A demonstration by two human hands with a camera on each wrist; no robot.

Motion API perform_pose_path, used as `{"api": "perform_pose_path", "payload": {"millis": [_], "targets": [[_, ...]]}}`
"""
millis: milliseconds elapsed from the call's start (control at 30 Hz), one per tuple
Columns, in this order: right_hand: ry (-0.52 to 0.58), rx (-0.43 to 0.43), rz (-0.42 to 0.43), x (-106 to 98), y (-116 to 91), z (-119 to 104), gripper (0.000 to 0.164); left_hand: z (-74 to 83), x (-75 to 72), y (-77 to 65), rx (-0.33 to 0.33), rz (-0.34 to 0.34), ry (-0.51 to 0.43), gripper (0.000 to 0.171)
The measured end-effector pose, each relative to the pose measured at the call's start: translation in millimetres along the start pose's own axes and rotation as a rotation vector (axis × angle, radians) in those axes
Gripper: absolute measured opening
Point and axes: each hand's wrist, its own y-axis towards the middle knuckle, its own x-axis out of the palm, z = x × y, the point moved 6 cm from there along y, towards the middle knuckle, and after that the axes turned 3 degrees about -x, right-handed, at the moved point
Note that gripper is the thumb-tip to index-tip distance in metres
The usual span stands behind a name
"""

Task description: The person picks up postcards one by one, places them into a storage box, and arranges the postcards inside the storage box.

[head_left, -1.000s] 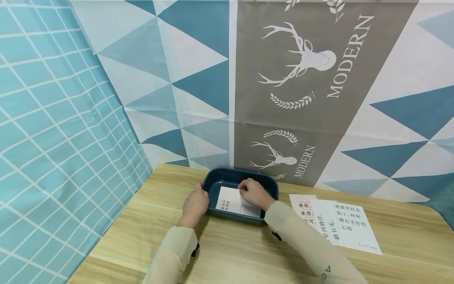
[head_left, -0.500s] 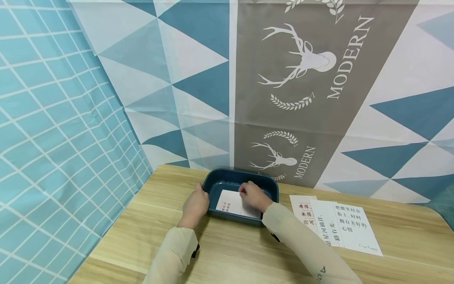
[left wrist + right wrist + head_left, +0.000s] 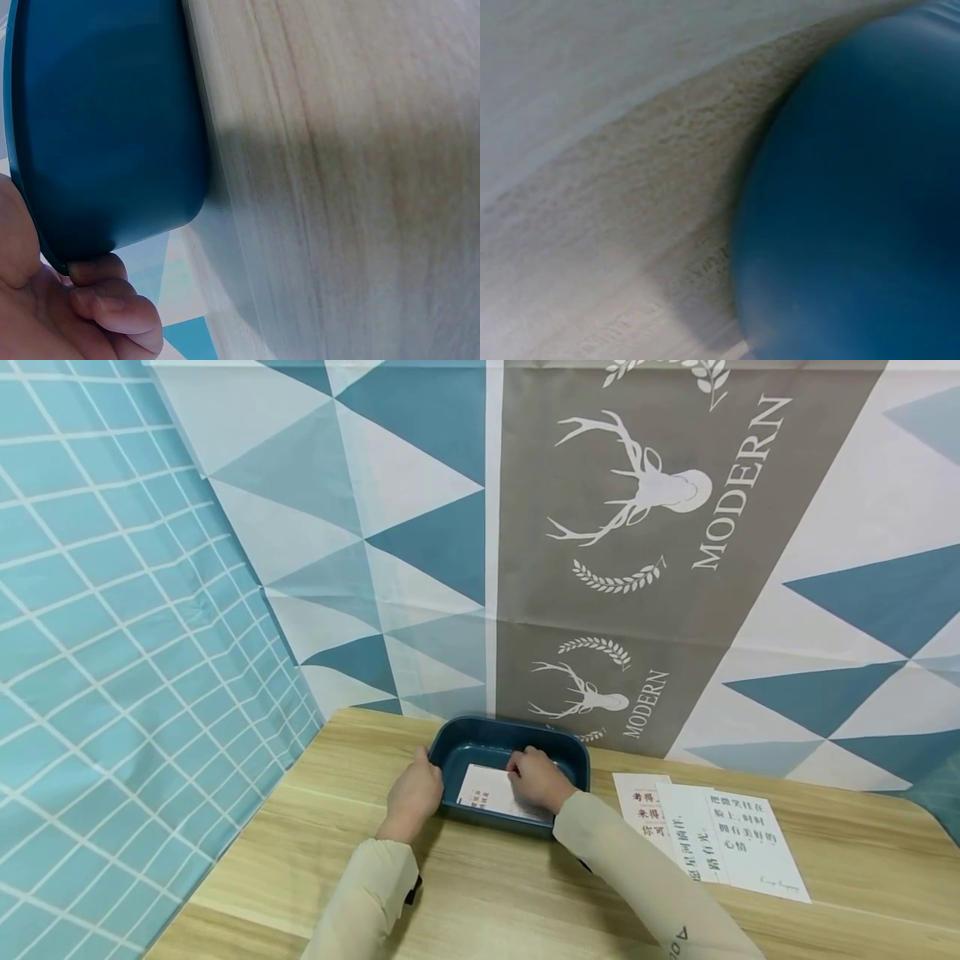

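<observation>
A dark blue rectangular plastic bin [image 3: 480,728] stands at the back of the wooden table. At its left end my left hand [image 3: 416,789] grips the rim; in the left wrist view the thumb and curled fingers [image 3: 120,311] pinch its corner. Inside the bin lies a white card [image 3: 489,787] printed with dark red characters. My right hand [image 3: 540,779] reaches in over the front rim and pinches the card's right part, covering that side of it. The right wrist view holds only the bin's outer wall [image 3: 855,202] and the tabletop.
To the bin's right, several printed white cards overlap on the wooden table [image 3: 480,893]: a red-lettered card [image 3: 648,814], a middle card [image 3: 693,839] and a rightmost card [image 3: 765,860]. A patterned cloth [image 3: 420,568] hangs close behind the bin.
My right hand has lowered slightly with the card, which sits deeper in the bin and nearer its front wall. My left hand stays on the rim.
</observation>
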Motion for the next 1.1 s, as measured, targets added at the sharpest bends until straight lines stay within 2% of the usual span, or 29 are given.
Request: {"api": "perform_pose_path", "payload": {"millis": [200, 433, 600, 867, 1100], "targets": [[-0.055, 0.0, 0.044, -2.3, -2.5, -1.6, 0.011, 1.3, -2.1, -1.5, 0.009, 0.01, -0.005, 0.031], [-0.08, 0.02, 0.044, -3.1, -2.6, 0.1, 0.01, 3.0, -3.8, -2.9, 0.017, 0.02, -0.002, 0.031], [-0.082, -0.005, 0.068, -5.9, -4.7, -1.7, 0.011, 1.7, -2.5, -2.9, 0.011, 0.004, -0.007, 0.031], [-0.091, -0.018, 0.107, -24.7, -14.9, -2.5, 0.015, 2.0, -1.7, -3.1, 0.002, 0.0, -0.004, 0.032], [-0.037, 0.005, 0.131, -43.7, -26.7, 0.2, 0.014, 2.4, -3.5, -4.5, 0.0, -0.008, 0.006, 0.033]]}}
